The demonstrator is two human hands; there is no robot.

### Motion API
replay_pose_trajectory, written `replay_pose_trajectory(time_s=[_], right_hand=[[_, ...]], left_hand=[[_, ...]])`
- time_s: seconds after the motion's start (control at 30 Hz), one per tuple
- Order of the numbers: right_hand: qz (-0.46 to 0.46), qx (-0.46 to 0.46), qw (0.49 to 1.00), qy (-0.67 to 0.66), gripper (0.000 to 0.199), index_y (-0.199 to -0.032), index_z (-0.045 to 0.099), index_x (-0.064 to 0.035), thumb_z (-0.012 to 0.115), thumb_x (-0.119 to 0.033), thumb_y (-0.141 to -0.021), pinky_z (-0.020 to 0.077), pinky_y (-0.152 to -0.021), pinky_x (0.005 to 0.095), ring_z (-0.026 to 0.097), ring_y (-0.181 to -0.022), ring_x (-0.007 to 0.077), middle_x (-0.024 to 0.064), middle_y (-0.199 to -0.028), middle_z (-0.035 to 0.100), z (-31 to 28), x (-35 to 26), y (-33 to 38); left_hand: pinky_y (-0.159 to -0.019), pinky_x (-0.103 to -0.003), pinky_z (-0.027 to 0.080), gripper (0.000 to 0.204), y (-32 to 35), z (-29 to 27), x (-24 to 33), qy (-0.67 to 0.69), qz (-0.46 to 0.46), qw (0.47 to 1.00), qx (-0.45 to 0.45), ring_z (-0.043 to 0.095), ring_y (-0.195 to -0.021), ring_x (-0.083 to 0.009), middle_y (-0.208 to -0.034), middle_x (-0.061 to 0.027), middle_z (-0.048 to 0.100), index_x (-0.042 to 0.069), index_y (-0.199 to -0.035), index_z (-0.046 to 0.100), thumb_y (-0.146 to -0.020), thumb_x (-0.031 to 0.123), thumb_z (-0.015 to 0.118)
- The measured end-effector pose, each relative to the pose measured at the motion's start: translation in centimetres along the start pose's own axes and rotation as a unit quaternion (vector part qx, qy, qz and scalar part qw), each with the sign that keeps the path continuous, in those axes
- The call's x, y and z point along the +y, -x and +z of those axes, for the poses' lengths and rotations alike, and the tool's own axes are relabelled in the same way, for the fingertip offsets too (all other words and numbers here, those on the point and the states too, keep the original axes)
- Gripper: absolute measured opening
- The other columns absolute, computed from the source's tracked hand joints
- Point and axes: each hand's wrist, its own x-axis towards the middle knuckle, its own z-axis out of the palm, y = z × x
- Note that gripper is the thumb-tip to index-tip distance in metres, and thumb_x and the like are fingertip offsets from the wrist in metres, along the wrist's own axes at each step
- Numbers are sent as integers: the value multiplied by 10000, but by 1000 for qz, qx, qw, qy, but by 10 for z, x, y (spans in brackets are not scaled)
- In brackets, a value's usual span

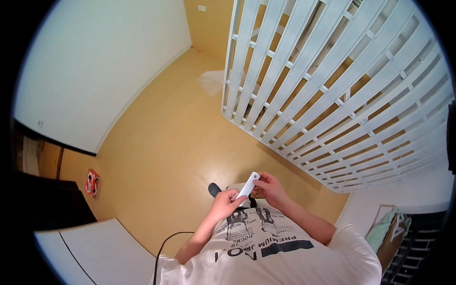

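Observation:
A small flat white bracket [249, 184] with a hole near its upper end is held in front of my chest. My left hand [225, 202] grips its lower part with closed fingers. My right hand [270, 186] pinches it from the right side near its middle. Both hands hover above the tan floor [166, 142], just over a dark shoe tip [214, 189]. My white printed shirt fills the lower middle of the view.
A large white slatted bed frame [332, 85] leans upright at the right. A white wall runs along the left. A red and white packet [92, 182] lies on the floor at the left. A white panel [95, 251] lies at lower left, clear plastic wrap [211, 80] at the back.

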Motion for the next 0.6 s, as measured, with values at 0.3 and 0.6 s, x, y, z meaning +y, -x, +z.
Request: replay_pose_trajectory(time_s=[0.3,0.6], right_hand=[[-16,39,999,24,246,-1194,625,-75,660,-151,-961,546,-785,283,667,-922,129,23,-1054,672,88,-20,-102],[-113,-77,991,-6,238,-1168,607,-28,649,-91,-942,492,-652,255,614,-767,101,28,-847,643,186,-49,-226]], left_hand=[[-531,-288,294,323,-77,-129,7,-35,-8,999,26,349,-633,-64,-646,33,362,36,-741,498,-926,179,721],[-576,-260,195,399,-116,-254,24,33,-36,996,77,233,-664,-47,-701,82,266,115,-714,358,-991,105,645]])
